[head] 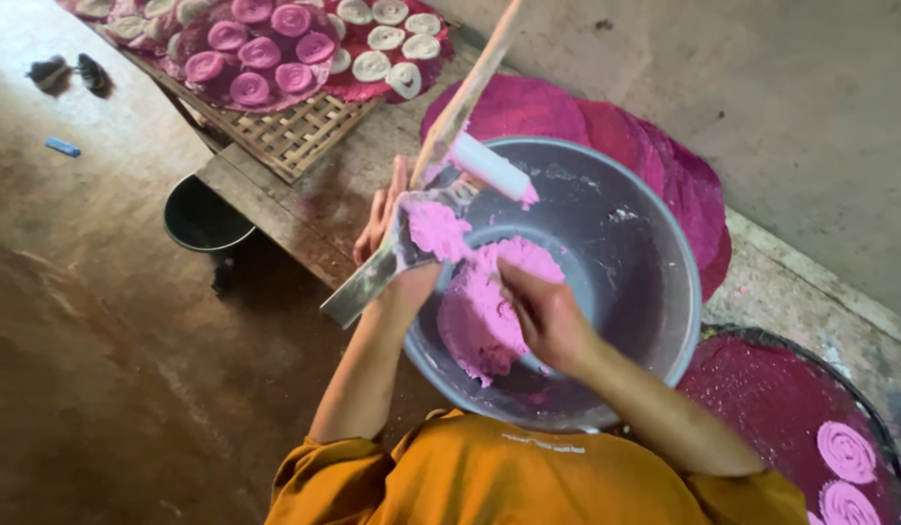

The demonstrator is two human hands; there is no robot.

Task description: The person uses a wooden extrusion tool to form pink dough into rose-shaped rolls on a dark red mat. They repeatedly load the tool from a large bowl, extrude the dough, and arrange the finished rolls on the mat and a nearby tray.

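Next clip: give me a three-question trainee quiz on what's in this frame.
1. True or false: the pink dough lies inside the metal basin.
2. Which hand reaches into the dough? A) left hand B) right hand
3. What sits on the woven tray at the top?

Key: 1. True. 2. B; the left hand holds a metal press loaded with dough above the basin's rim. 3. Pink and white spiral rounds on a magenta cloth.
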